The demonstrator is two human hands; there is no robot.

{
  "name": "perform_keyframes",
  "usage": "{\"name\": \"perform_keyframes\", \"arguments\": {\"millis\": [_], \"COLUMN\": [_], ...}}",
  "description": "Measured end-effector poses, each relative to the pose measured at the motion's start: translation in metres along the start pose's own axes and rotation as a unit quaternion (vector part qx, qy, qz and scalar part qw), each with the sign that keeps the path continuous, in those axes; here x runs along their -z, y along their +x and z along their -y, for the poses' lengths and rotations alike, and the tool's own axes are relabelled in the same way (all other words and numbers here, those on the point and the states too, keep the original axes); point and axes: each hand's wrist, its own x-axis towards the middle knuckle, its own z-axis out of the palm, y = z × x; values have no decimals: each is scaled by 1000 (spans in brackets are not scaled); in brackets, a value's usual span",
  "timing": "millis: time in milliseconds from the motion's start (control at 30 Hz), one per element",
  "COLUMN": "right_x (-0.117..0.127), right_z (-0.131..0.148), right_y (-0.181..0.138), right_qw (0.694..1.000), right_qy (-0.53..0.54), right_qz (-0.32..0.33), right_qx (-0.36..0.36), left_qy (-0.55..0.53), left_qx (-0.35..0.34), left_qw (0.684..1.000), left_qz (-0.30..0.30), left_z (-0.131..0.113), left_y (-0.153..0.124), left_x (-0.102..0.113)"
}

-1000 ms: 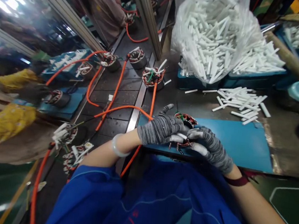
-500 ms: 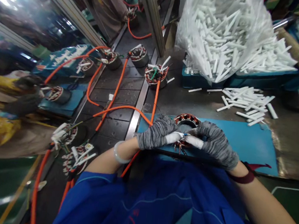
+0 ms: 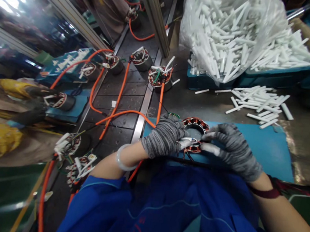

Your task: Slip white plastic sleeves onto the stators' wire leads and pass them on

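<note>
In front of me a motor stator (image 3: 191, 120), a ring with copper windings, rests on a blue mat. My left hand (image 3: 165, 137), in a grey knit glove with white fingertips, is closed at the ring's near left side. Its thumb and finger pinch a short white tube (image 3: 188, 139) over the opening; any wire inside is too small to make out. On the ring's right, my right hand (image 3: 230, 149), gloved alike, has thumb and fingers apart, the fingertips close to the windings. Dark lead wires (image 3: 188, 155) hang off the near edge.
Loose white tubes (image 3: 258, 104) lie behind the blue mat (image 3: 265, 149). Beyond them stand a plastic bag (image 3: 190, 27) and blue bins (image 3: 275, 79) full of tubes. On the left, more stators (image 3: 160, 76) with orange hoses (image 3: 123, 90) line a conveyor; a co-worker's gloved hands (image 3: 32, 112) handle one.
My right hand has drawn back to the right and its fingers have parted. My left hand still pinches at the ring, now turned more over it.
</note>
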Motion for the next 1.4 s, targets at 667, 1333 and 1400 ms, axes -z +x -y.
{"name": "perform_keyframes", "arguments": {"millis": [667,1333,1400], "right_x": [-6,-33,-29], "right_z": [-16,-85,-77], "right_y": [0,140,125], "right_qw": [982,950,964], "right_qy": [-28,-257,-205], "right_qz": [81,49,4], "right_qx": [-166,-169,-167], "left_qy": [61,-52,-39], "left_qx": [-71,-21,-12], "left_qw": [995,977,984], "left_qz": [-39,-206,-176], "left_z": [43,-4,-1], "left_y": [-37,-66,-67], "left_x": [-56,-31,-34]}}
